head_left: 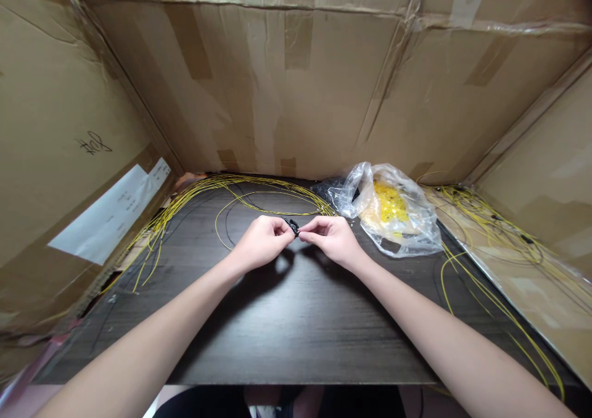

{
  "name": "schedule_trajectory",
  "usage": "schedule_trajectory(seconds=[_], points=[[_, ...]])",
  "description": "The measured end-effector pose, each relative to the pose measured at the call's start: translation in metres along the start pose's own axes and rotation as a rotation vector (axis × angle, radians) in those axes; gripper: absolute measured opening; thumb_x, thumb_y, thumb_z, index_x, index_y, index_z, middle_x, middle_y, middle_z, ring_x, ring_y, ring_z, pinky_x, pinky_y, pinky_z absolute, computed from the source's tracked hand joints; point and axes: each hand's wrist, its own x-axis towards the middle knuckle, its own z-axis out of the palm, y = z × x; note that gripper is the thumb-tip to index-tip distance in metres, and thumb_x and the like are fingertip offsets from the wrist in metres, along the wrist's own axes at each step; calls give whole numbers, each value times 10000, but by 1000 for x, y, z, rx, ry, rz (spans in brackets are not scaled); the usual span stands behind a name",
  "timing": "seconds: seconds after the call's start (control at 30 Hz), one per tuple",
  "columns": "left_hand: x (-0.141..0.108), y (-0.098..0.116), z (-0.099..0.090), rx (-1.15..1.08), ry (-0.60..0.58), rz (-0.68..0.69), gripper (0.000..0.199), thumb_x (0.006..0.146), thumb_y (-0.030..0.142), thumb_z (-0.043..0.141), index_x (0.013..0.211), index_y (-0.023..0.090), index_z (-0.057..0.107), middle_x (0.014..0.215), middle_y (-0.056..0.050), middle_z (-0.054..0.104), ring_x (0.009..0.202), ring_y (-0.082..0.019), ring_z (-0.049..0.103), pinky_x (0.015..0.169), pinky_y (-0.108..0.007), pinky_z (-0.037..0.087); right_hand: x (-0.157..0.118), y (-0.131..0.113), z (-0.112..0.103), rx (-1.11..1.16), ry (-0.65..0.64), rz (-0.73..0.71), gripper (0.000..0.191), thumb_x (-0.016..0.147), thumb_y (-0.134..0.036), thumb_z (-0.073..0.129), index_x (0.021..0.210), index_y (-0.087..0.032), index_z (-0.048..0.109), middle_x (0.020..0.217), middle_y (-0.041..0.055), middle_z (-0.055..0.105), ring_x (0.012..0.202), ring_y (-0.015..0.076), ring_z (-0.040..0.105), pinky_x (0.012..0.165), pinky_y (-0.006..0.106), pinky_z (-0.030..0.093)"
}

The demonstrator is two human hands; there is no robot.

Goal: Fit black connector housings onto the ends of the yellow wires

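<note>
My left hand (263,241) pinches a small black plastic part (292,225), which looks like a connector housing, between thumb and fingertips. Directly to its right, my right hand (332,238) is closed in a pinch, its fingertips touching or almost touching the black part's right side. Whatever lies between those right fingertips is too small to name. Both hands are held just above the dark wood-grain table (296,325). Behind my left hand a single yellow wire (216,221) curves over the table; where its near end goes is hidden.
A bundle of yellow wires (185,199) arcs along the back left. Clear plastic bags with small yellow pieces (391,202) and black pieces (330,190) stand back right. More yellow wires with black ends (490,221) lie on cardboard at right. Cardboard walls (287,97) enclose the table.
</note>
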Motion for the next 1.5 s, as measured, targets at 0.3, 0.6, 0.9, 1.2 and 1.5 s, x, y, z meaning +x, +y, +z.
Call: schedule_trajectory(seconds=[0.3,0.6,0.9,1.2,1.5], points=[[-1,3,-3,79,6,-11,242,792,366,580,755,168,714,643,-17,674,566,-145,557,536,-241,369,1,2,-1,22,9,23,222,705,-351,774,794,-152,733,760,68,727,675,183,663,670,317,531],[-3,1,4,215,32,51,285,868,358,489,718,190,663,691,-29,681,622,-177,579,579,-270,351,-1,7,4,-112,39,-27,159,759,-316,729,806,-164,734,802,72,735,722,195,674,697,320,528],[-2,0,4,231,40,60,237,838,309,505,681,188,634,653,-10,656,604,-166,561,569,-263,342,-1,8,4,-116,41,-40,144,763,-314,726,801,-175,735,801,71,738,718,201,675,690,325,528],[-2,0,7,208,21,75,238,838,305,504,687,177,635,642,-8,651,562,-148,530,565,-257,343,0,7,5,-83,71,8,103,735,-262,730,762,-163,723,761,72,732,674,193,667,650,315,522],[-2,-1,10,179,15,66,223,814,287,505,682,167,640,637,-8,644,569,-142,527,563,-253,342,1,9,5,-82,80,10,94,745,-239,715,761,-147,714,736,69,725,665,185,669,646,299,525]])
